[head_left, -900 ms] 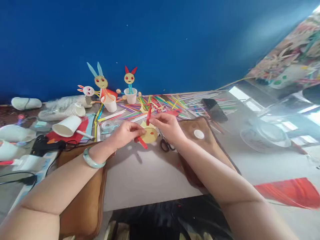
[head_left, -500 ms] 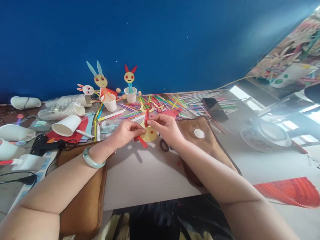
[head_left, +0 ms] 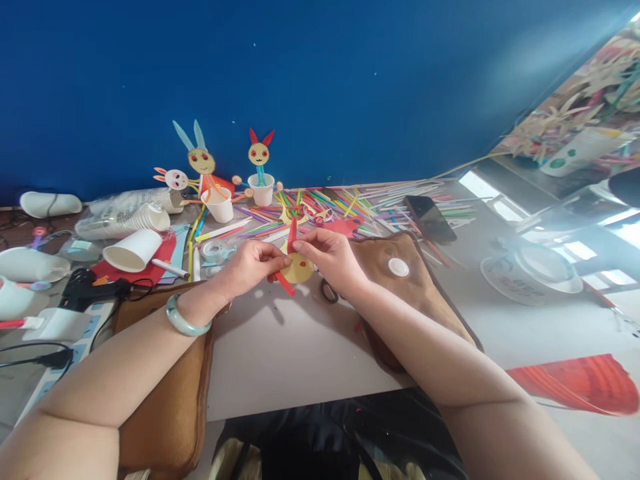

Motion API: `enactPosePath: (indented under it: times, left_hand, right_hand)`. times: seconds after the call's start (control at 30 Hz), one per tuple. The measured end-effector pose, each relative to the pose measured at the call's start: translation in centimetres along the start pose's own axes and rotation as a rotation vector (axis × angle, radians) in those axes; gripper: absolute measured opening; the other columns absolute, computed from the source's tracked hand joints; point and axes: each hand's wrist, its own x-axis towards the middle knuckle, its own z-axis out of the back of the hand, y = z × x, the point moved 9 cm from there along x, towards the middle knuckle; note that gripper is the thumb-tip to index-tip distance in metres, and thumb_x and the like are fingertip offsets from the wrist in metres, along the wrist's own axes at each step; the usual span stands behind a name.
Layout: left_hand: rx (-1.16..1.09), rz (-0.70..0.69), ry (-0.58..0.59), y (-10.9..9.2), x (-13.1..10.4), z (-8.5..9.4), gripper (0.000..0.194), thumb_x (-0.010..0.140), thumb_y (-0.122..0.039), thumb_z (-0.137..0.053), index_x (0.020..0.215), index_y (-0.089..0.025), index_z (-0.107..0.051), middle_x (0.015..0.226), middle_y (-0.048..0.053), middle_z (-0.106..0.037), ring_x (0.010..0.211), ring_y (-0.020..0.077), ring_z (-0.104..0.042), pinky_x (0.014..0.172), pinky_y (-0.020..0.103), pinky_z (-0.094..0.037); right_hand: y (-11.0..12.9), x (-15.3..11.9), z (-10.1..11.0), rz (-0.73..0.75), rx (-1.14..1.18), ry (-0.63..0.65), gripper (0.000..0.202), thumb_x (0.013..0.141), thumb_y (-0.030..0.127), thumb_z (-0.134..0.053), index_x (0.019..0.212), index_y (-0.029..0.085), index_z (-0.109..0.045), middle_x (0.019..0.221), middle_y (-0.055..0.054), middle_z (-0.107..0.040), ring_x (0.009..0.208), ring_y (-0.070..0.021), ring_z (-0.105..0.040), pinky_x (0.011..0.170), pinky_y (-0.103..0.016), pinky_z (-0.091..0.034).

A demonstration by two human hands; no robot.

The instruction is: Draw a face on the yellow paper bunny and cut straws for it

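Between my hands is a round yellow paper rabbit face (head_left: 301,271) with a small red spot on it and two red paper ears. My left hand (head_left: 254,265) pinches the left side of the face, where the lower ear (head_left: 285,284) sticks out below the fingers. Thumb and fingers of my right hand (head_left: 330,257) close on the base of the upper red ear (head_left: 292,235), which points up. The face is held above the table, turned sideways. Black scissor handles (head_left: 329,291) show just under my right hand.
Finished rabbit figures in paper cups (head_left: 219,203) stand against the blue wall. Colourful sticks (head_left: 340,203) lie along the back, with a phone (head_left: 430,218). Brown cushions (head_left: 165,380) flank the work area. At left are paper cups (head_left: 133,250), a glue gun (head_left: 93,287) and a power strip (head_left: 93,327).
Almost nothing differs. Both hands keep their pinch on the rabbit face and ear, with my right hand shifted very slightly left.
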Motion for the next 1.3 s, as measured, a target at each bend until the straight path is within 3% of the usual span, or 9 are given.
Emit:
enactPosePath:
  times: [0.4,0.77,1.3]
  left_hand:
    - [0.023,0.024,-0.006,-0.12,-0.1,0.08,0.026,0.072,-0.041,-0.073,0.073,-0.015,-0.07,0.056,0.001,-0.064,0.051,0.0111,-0.056,0.049,0.021,-0.04]
    - [0.058,0.023,-0.027,-0.41,-0.22,0.39,0.027,0.072,-0.042,-0.073,0.072,-0.015,-0.07,0.056,0.0,-0.063,0.048,0.0097,-0.053,0.046,0.021,-0.037]
    - [0.059,-0.006,-0.024,-0.6,-0.18,0.22,0.027,0.073,-0.042,-0.072,0.073,-0.015,-0.072,0.058,0.001,-0.065,0.051,0.0108,-0.055,0.048,0.021,-0.04]
  right_hand:
    - [0.21,-0.04,-0.09,0.009,-0.053,0.029,0.031,0.073,0.046,-0.074,0.074,0.016,-0.066,0.072,-0.002,-0.067,0.065,-0.0129,-0.058,0.06,-0.025,-0.048]
    - [0.5,-0.22,-0.31,0.008,-0.101,0.054,0.014,0.071,0.027,-0.073,0.076,0.016,-0.066,0.07,-0.001,-0.068,0.059,-0.0111,-0.058,0.057,-0.025,-0.047]
    - [0.64,-0.07,-0.09,0.068,-0.097,0.001,0.015,0.069,0.024,-0.073,0.073,0.017,-0.062,0.067,0.0,-0.067,0.057,-0.0101,-0.055,0.056,-0.025,-0.045]
